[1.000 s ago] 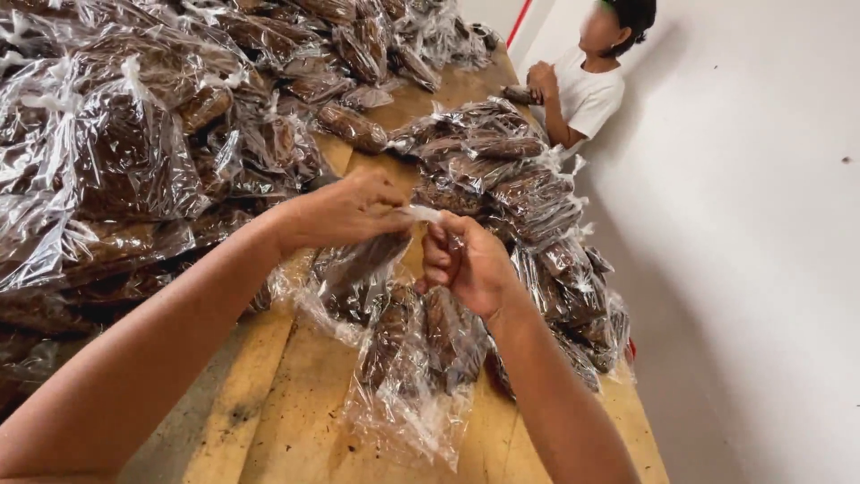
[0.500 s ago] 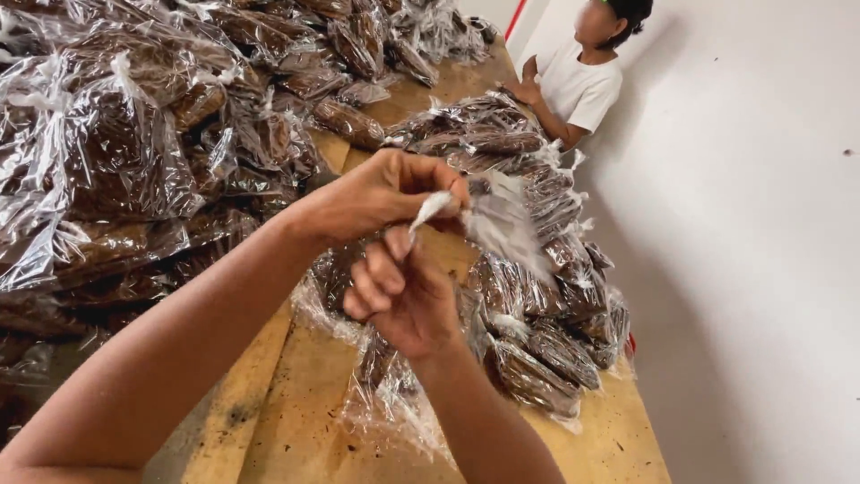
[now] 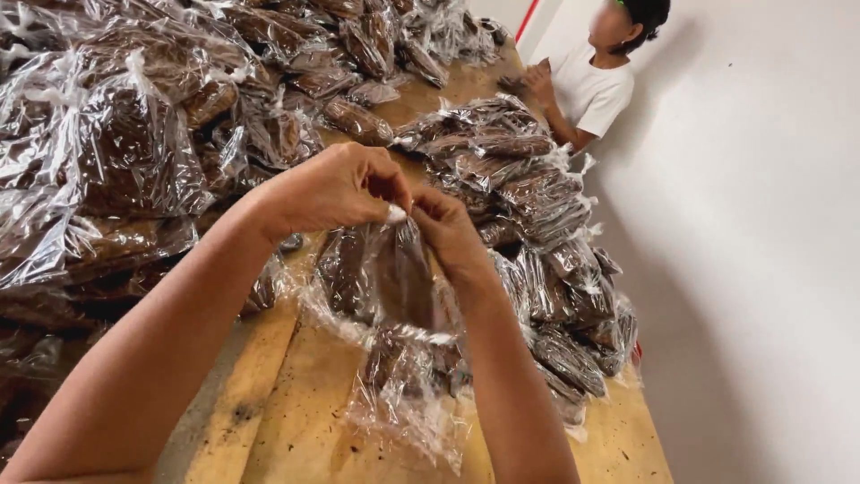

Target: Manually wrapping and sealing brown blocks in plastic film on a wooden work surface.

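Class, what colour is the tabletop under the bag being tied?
Light yellowish-brown bare wood, with darker marks, beneath the clear plastic bag; the head view shows it.

I see a small packing room: a long wooden table (image 3: 305, 421) heaped with clear bags (image 3: 134, 134) of brown goods, bare white wall (image 3: 761, 224), another person (image 3: 591, 81) working at the far end.

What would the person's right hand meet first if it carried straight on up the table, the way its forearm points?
The right hand already pinches the clear bag's neck against the left hand. Beyond that, the near pile of wrapped brown packs probably comes next, though depth is unclear.
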